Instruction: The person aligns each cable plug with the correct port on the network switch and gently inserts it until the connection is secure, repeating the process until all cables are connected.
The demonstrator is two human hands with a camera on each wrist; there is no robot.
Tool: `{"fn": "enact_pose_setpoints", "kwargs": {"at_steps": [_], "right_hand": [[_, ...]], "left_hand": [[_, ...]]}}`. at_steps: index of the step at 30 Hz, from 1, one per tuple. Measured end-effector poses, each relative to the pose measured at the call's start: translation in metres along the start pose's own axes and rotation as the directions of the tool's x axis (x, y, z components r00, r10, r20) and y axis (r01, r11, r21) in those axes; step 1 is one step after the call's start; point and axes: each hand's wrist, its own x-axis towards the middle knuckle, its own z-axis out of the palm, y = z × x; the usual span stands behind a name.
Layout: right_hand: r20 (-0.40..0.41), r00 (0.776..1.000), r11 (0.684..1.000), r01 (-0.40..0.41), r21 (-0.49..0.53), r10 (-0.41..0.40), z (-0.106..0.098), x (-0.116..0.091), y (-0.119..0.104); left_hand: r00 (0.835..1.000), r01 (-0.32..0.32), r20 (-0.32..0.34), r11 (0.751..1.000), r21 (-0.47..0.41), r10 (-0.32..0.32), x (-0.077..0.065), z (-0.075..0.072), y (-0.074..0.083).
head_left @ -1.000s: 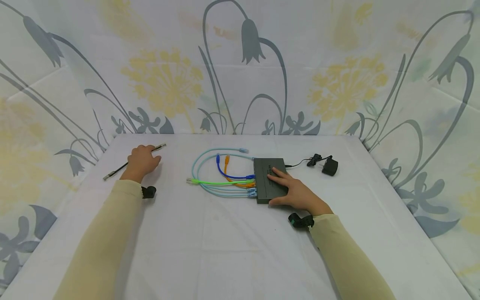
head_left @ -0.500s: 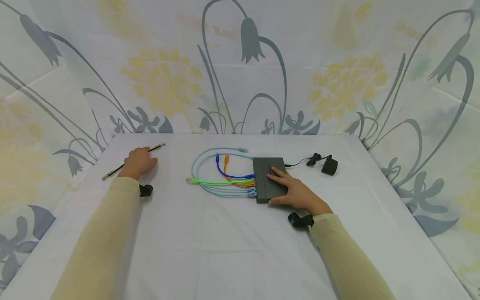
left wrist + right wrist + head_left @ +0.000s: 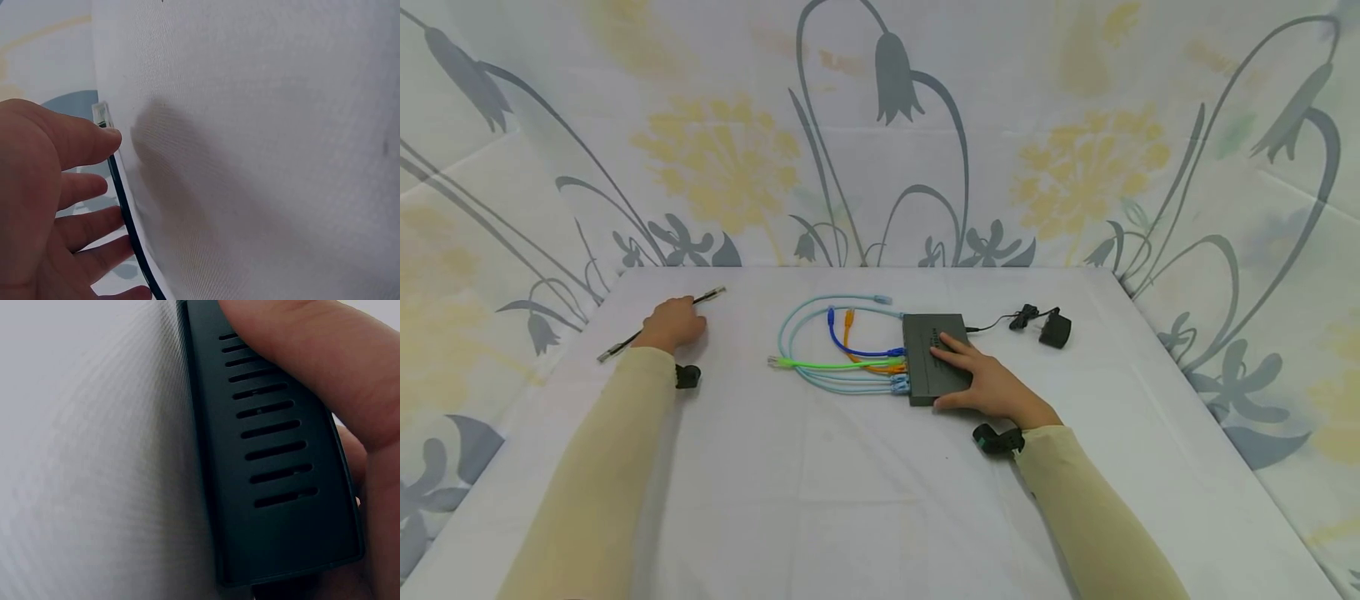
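Observation:
On the left of the white table lies a short black ethernet cable, with a clear plug at the end seen in the left wrist view. My left hand is over its middle, thumb by the plug and spread fingers along the cord. A dark grey network switch lies flat at the centre right. My right hand rests on it, fingers stretched over the top and thumb against the slotted side.
Light blue cables, a green cable, a dark blue cable and an orange cable run left from the switch. A black power adapter lies right of it. A flowered cloth stands behind.
My left hand has shifted slightly left and back along the black ethernet cable, which stays on the table. The right hand and the switch keep their place; the head view has turned slightly.

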Motion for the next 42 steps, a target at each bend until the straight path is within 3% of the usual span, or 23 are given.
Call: {"fn": "enact_pose_setpoints", "kwargs": {"at_steps": [9,15,33,42], "right_hand": [[-0.003,1.0,1.0,0.0,0.009,0.0,-0.001,0.0,-0.001],[0.002,1.0,1.0,-0.006,0.002,0.006,0.0,0.0,0.0],[0.01,1.0,1.0,-0.01,0.01,0.01,0.0,0.001,-0.001],[0.005,1.0,1.0,-0.014,0.005,0.014,-0.001,0.0,-0.001]], "left_hand": [[1.0,-0.006,-0.009,1.0,-0.006,0.006,0.005,0.005,-0.002],[0.998,-0.015,-0.064,1.0,-0.001,0.015,0.008,0.011,0.0],[0.979,-0.118,-0.161,0.992,0.044,0.124,0.006,0.017,0.024],[0.978,-0.136,-0.156,0.99,0.046,0.141,0.006,0.018,0.03]]}}
